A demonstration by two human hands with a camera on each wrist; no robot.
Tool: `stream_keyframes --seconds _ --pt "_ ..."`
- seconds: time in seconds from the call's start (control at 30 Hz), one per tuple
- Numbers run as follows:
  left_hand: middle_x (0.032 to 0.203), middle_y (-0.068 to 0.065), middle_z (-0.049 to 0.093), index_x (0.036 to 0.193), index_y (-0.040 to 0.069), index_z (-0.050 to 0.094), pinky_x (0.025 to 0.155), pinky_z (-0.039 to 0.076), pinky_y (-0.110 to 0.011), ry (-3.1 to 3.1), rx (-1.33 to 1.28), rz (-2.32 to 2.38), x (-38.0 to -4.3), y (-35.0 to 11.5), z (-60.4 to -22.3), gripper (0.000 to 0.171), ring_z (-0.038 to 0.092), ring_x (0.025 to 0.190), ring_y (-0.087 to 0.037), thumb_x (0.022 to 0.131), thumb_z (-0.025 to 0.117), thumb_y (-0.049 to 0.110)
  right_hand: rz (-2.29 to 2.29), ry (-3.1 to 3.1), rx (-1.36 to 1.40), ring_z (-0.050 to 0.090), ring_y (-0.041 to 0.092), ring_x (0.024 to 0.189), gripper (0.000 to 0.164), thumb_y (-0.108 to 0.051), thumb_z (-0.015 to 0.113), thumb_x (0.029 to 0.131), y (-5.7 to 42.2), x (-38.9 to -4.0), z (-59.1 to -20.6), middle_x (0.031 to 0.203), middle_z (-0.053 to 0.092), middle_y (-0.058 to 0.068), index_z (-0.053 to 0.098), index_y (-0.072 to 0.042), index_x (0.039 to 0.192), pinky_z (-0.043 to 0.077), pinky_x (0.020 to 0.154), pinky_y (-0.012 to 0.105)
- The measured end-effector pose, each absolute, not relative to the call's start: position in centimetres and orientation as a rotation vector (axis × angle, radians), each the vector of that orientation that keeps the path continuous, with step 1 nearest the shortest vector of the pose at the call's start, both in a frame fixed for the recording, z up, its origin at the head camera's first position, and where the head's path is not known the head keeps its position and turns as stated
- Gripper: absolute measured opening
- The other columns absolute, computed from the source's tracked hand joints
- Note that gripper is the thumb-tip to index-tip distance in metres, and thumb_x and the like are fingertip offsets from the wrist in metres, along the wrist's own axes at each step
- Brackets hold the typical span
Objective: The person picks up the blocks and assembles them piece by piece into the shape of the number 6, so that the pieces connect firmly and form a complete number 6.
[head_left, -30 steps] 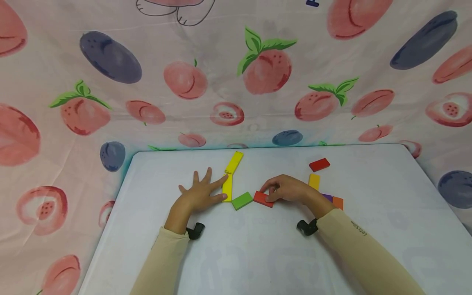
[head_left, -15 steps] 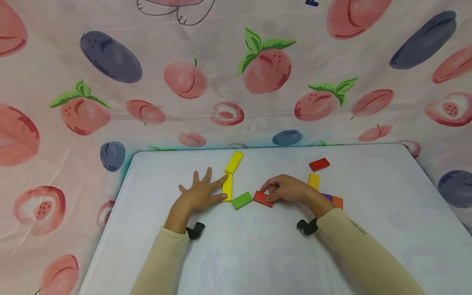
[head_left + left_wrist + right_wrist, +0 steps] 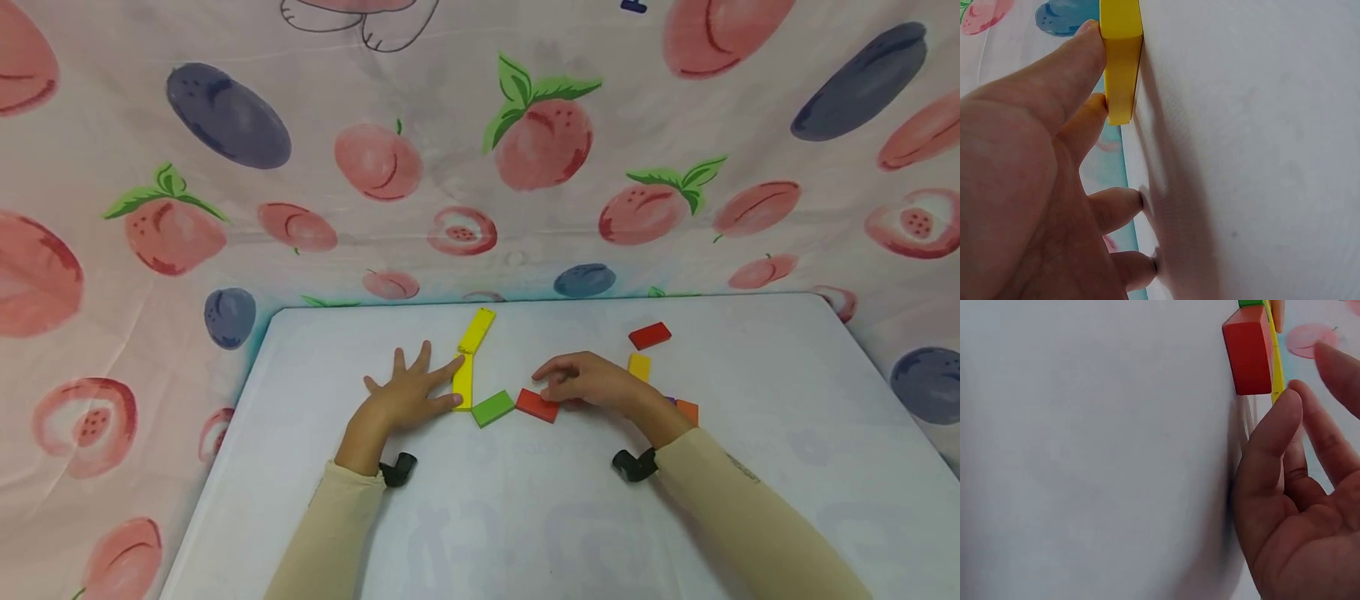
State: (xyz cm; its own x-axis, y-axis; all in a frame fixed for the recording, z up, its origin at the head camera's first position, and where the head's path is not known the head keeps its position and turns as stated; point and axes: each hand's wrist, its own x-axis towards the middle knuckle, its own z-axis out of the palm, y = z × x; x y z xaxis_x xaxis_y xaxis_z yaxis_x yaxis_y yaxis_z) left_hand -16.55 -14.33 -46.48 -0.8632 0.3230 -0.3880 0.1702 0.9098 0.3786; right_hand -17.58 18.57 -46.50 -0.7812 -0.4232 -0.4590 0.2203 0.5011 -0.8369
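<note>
In the head view my left hand (image 3: 408,396) lies with fingers spread, thumb and index fingertip touching the near yellow block (image 3: 462,383). The left wrist view shows both tips against the side of that yellow block (image 3: 1122,69), the other fingertips on the table. A second yellow block (image 3: 477,330) continues from its far end, slanting right. From its near end runs a green block (image 3: 492,409), then a red block (image 3: 537,406). My right hand (image 3: 592,383) hovers just right of the red block, holding nothing. Its fingers stand apart from the red block (image 3: 1249,353) in the right wrist view.
Beyond my right hand lie another red block (image 3: 649,336), an orange-yellow block (image 3: 639,367), an orange block (image 3: 687,412) and a mostly hidden purple one. The white table (image 3: 480,517) ends at a fruit-print cloth (image 3: 465,167) behind.
My right hand has let go of the red block and lifted slightly away to the right; the block stays in place beside the green one. My left hand has not moved.
</note>
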Motion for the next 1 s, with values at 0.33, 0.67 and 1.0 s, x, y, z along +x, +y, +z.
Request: stream_keyframes --seconds 0.33,0.67,1.0 --pt "0.174 -0.011 0.002 0.156 0.053 0.026 0.099 -0.003 -0.092 2.613 0.349 0.457 -16.7 -14.4 -46.6 0.070 -0.011 0.155 -0.053 0.095 0.059 0.063 -1.289 2.223 -0.126 0.069 0.024 0.107 0.044 -0.041 0.072 0.095 20.9 -16.5 -44.7 0.121 0.069 0.008 0.067 -0.017 0.132 0.058 0.094 0.036" --pt "0.174 -0.010 0.001 0.156 0.054 0.026 0.100 -0.002 -0.092 2.618 0.360 0.432 -16.7 -14.3 -46.5 0.070 -0.011 0.155 -0.052 0.095 0.057 0.064 -1.318 2.297 -0.140 0.067 0.033 0.117 0.053 -0.045 0.068 0.097 24.9 -15.5 -42.6 0.136 0.062 0.016 0.063 -0.011 0.138 0.057 0.098 0.042" --pt "0.174 -0.010 0.001 0.156 0.053 0.026 0.100 -0.002 -0.092 2.615 0.352 0.442 -16.7 -14.2 -46.5 0.070 -0.010 0.155 -0.052 0.095 0.058 0.063 -1.237 2.393 -0.138 0.060 0.030 0.123 0.055 -0.046 0.065 0.099 28.1 -15.1 -41.8 0.138 0.061 0.014 0.060 -0.011 0.141 0.058 0.096 0.042"
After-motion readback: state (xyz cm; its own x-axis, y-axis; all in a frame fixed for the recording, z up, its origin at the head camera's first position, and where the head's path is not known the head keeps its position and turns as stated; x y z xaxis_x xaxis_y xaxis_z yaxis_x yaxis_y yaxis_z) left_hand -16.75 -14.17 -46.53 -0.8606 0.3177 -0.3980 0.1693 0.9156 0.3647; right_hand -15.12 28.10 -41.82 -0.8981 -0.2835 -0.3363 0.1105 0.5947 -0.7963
